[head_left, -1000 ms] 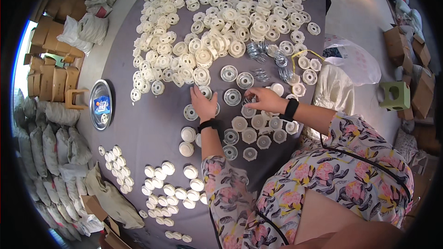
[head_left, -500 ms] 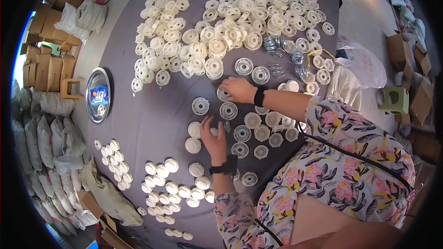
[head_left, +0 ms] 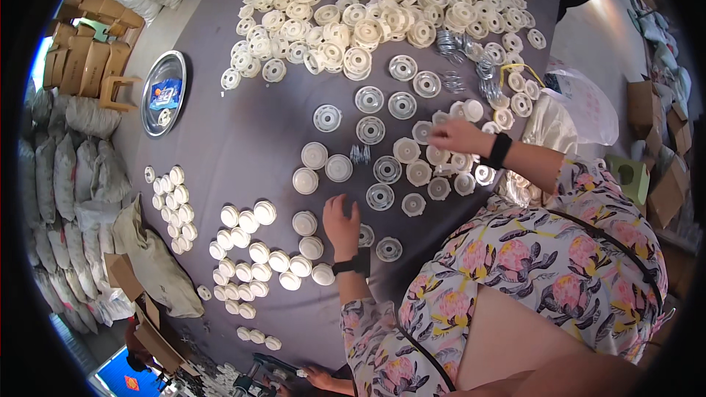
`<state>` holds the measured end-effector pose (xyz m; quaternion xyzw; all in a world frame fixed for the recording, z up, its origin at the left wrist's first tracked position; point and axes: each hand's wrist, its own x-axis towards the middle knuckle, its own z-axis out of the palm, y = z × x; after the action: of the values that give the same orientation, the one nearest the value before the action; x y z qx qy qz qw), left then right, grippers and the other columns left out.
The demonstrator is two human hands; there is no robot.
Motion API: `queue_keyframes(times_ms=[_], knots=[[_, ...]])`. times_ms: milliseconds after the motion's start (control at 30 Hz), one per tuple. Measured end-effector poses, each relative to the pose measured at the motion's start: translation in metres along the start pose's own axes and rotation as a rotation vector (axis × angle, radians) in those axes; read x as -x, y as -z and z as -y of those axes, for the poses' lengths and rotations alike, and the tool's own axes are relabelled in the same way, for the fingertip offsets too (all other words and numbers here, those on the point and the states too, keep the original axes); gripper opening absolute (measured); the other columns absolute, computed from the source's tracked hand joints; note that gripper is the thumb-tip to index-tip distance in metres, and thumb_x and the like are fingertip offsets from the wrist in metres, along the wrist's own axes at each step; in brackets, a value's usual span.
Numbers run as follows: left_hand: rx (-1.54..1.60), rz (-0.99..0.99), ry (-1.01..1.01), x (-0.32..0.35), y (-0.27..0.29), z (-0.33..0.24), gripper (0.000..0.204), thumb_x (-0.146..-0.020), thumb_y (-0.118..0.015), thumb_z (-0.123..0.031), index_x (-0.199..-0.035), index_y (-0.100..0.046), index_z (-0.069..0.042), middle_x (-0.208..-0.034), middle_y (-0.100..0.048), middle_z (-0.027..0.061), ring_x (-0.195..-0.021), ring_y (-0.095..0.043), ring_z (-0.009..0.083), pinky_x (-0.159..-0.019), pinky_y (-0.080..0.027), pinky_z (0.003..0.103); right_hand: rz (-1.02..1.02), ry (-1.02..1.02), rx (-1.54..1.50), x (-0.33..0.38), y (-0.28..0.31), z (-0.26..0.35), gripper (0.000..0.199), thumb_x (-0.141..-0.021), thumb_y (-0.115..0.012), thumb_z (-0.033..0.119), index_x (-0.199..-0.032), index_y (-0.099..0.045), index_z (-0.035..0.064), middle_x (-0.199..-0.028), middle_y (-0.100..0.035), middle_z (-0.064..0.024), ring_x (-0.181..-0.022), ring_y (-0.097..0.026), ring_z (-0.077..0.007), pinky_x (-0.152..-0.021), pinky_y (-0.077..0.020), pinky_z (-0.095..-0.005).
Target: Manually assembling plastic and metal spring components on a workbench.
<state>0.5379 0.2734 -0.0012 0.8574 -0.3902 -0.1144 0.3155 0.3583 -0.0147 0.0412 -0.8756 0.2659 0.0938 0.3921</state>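
My right hand (head_left: 460, 137) is bent down over a cluster of translucent white round parts (head_left: 418, 173) with ribbed insides; its fingertips are partly hidden among them. My left hand (head_left: 341, 228) hovers above the cloth with thumb and fingers apart, holding nothing, beside a white domed round piece (head_left: 304, 223). Between the hands lie a small bunch of metal springs (head_left: 360, 154) and a pale disc with a metallic-looking ring (head_left: 387, 170). Similar ringed discs, such as one with a dark centre (head_left: 370, 131), sit farther off. Three smooth white domes (head_left: 338, 168) rest left of the springs.
A large heap of white plastic rings (head_left: 353, 22) covers the far table. Coiled metal springs (head_left: 450, 45) lie beside it. At left are a round metal tray (head_left: 148, 121) with a blue packet and many assembled white pieces (head_left: 259, 252). Another person's hand (head_left: 320, 378) shows at the bottom.
My right hand has left the ringed discs and moved right to the translucent parts. My left hand has drawn back from the white domes. The whole view has shifted, showing more of the near side.
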Motion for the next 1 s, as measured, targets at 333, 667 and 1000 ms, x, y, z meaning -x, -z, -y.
queue_keyframes(times_ms=[333, 667, 1000], knots=[[0.124, 0.250, -0.341, -0.004, -0.053, -0.077, 0.029, -0.070, -0.066, -0.010, -0.097, -0.058, -0.005, -0.100, -0.057, 0.0114, -0.093, -0.054, 0.0316, -0.080, -0.042, 0.042, -0.234, -0.272, -0.042, 0.130, -0.034, -0.091, 0.037, -0.075, -0.061, 0.033, -0.098, -0.056, 0.0043, -0.084, -0.060, -0.0136, -0.076, -0.060, -0.0274, -0.067, -0.0466, -0.0377], [-0.195, 0.097, -0.245, -0.068, -0.159, -0.081, 0.016, -0.068, -0.057, -0.013, -0.082, -0.058, -0.007, -0.087, -0.055, 0.0132, -0.086, -0.054, 0.0304, -0.072, -0.043, 0.043, -0.099, -0.153, -0.325, 0.119, -0.079, -0.083, 0.026, -0.081, -0.060, 0.021, -0.100, -0.059, 0.0045, -0.090, -0.063, -0.0105, -0.083, -0.062, -0.0216, -0.075, -0.0477, -0.0317], [0.629, -0.202, 0.088, -0.016, -0.109, -0.107, 0.030, -0.069, -0.066, -0.017, -0.095, -0.058, -0.005, -0.094, -0.053, 0.0151, -0.091, -0.052, 0.0322, -0.078, -0.043, 0.039, 0.204, -0.370, -1.161, 0.074, -0.076, -0.011, 0.045, -0.089, -0.048, 0.040, -0.117, -0.050, 0.0050, -0.104, -0.060, -0.0095, -0.083, -0.060, -0.0139, -0.067, -0.0489, -0.0273]])
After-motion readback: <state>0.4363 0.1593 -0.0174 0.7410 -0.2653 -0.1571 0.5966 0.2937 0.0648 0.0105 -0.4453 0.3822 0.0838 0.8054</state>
